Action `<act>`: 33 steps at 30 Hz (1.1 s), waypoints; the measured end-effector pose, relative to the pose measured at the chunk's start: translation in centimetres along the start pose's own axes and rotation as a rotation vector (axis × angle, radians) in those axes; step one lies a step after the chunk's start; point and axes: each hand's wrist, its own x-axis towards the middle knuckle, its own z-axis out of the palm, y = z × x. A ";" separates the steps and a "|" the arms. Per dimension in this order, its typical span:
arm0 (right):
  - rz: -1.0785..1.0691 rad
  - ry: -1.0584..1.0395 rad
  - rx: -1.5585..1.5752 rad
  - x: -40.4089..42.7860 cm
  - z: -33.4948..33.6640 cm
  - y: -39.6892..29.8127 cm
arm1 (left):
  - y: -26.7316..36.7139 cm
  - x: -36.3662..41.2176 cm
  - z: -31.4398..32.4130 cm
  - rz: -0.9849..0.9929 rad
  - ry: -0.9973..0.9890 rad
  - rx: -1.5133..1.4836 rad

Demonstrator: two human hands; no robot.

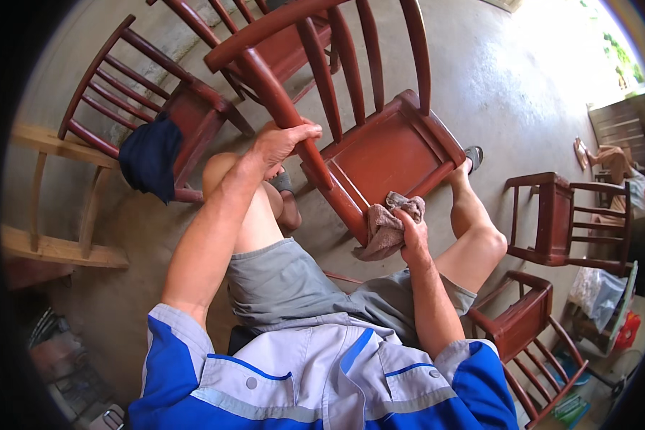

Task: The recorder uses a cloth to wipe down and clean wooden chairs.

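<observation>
A red-brown wooden chair (387, 153) stands tilted in front of me, between my legs, its slatted back toward the top of the view. My left hand (287, 142) is closed around the chair's side back post, with the thumb lying over it. In my right hand (413, 234) is a crumpled brownish-pink cloth (382, 228), which lies against the near corner of the seat frame. Part of the cloth hangs below that corner. The fingers under the cloth are partly hidden.
A similar chair with a dark blue cloth (151, 158) stands at the left, near a bare wooden frame (64, 250). Another chair (295, 48) is behind mine. Two more, an upper one (553, 220) and a lower one (521, 322), are at the right. A seated person (621, 177) is far right.
</observation>
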 end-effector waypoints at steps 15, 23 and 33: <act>-0.343 -0.296 -0.553 -0.3 -0.7 -11.0 | -5.5 -8.8 0.5 -0.092 0.267 -0.540; -0.492 -0.089 -0.986 2.5 3.1 -14.4 | -7.3 -8.8 -1.1 -0.149 0.276 -0.535; -0.687 0.223 -1.023 -0.3 1.8 -7.1 | -1.6 -9.2 3.9 0.828 -0.100 1.514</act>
